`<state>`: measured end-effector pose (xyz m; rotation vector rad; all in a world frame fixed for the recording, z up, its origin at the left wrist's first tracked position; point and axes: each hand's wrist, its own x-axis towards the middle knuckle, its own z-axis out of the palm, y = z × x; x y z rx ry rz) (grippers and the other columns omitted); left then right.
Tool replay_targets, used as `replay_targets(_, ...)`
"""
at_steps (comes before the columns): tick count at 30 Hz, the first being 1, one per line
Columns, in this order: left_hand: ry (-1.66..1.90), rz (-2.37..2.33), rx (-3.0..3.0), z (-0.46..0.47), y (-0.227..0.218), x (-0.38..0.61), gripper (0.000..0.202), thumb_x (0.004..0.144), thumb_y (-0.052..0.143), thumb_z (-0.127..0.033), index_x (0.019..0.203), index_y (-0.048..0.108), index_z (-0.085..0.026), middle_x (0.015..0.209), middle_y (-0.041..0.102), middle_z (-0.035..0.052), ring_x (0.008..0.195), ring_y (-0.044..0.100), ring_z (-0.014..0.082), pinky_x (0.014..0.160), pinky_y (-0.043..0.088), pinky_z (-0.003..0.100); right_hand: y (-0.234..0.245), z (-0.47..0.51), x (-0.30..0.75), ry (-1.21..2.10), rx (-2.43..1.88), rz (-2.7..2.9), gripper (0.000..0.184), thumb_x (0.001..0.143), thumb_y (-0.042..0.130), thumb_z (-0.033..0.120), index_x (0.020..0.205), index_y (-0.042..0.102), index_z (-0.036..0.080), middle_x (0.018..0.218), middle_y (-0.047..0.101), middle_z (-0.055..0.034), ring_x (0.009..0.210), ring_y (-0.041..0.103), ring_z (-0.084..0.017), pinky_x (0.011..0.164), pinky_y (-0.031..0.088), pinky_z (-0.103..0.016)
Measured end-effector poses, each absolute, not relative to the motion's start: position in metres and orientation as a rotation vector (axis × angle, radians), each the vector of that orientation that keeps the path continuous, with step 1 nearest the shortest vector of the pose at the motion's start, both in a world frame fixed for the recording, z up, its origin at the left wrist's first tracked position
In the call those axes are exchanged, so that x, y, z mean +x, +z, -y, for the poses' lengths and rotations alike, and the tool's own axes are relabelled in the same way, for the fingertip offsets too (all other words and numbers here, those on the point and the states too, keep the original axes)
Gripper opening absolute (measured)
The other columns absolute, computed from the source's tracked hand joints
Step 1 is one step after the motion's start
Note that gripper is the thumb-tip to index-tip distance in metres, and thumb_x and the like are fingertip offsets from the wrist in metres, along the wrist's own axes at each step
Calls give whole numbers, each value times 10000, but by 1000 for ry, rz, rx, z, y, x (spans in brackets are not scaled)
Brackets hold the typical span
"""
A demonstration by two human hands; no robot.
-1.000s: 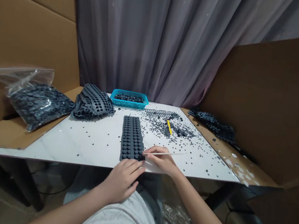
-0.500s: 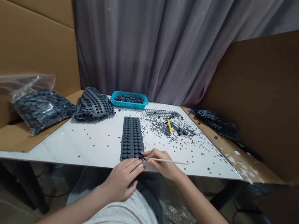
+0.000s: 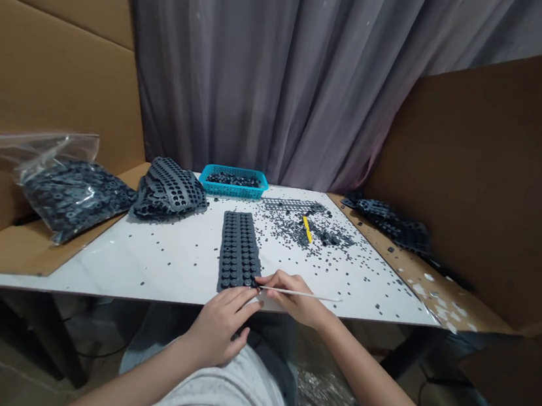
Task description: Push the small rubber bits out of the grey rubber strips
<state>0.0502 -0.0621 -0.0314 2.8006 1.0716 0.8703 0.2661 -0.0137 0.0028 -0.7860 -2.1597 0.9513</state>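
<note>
A dark grey rubber sheet (image 3: 240,245) with rows of round raised knobs lies lengthwise at the front of the white table. My left hand (image 3: 222,319) rests on its near edge, fingers stretched out and thumb apart, holding nothing. At the sheet's near right corner, my right hand (image 3: 294,296) pinches a thin white stick (image 3: 313,295) that points off to the right. The stick's left end meets the knobs between my two hands, and my fingers partly hide that spot.
Beyond the sheet stand a blue basket (image 3: 233,189) of small dark pieces and a stack of perforated sheets (image 3: 171,191). A clear bag (image 3: 74,195) leans at left. Tiny dark bits (image 3: 287,228) surround a yellow strip (image 3: 307,229). Cardboard walls (image 3: 491,177) flank the table.
The right end of the white stick has dipped slightly. Both hands stay in nearly the same place, and the sheet has not visibly moved.
</note>
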Motion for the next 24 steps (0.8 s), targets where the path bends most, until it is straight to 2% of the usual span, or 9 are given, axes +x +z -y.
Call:
replay_targets(6,890,-1079,2793,63,-31,51,506,736,525,-167,1239,497,-203,1290,526,91,1156,489,257,963,426,417,6,19,264,785,-901,2319,282,925,411,441,909,539,191,1171,630,-142,1083,603,-234,833,502,-360)
replay_targets(15,888,-1085,2734,65,-28,52,480,719,538,-179,1197,524,-218,1303,517,69,1162,479,255,971,415,423,-11,9,263,578,-1009,2216,239,920,429,369,1008,564,192,1172,619,-120,1055,597,-234,898,468,-384)
replay_targets(20,861,-1081,2737,65,-26,52,497,718,535,-171,1212,508,-218,1324,498,63,1177,463,250,982,407,418,0,7,261,819,-1011,1957,222,915,453,411,944,516,200,1156,634,-134,1080,597,-248,845,483,-393)
replay_targets(24,871,-1082,2741,65,-28,52,488,727,533,-179,1213,510,-221,1323,496,65,1181,460,254,987,403,423,6,6,258,1071,-827,1931,276,889,491,457,889,531,183,1101,651,-138,1157,551,-241,912,454,-404)
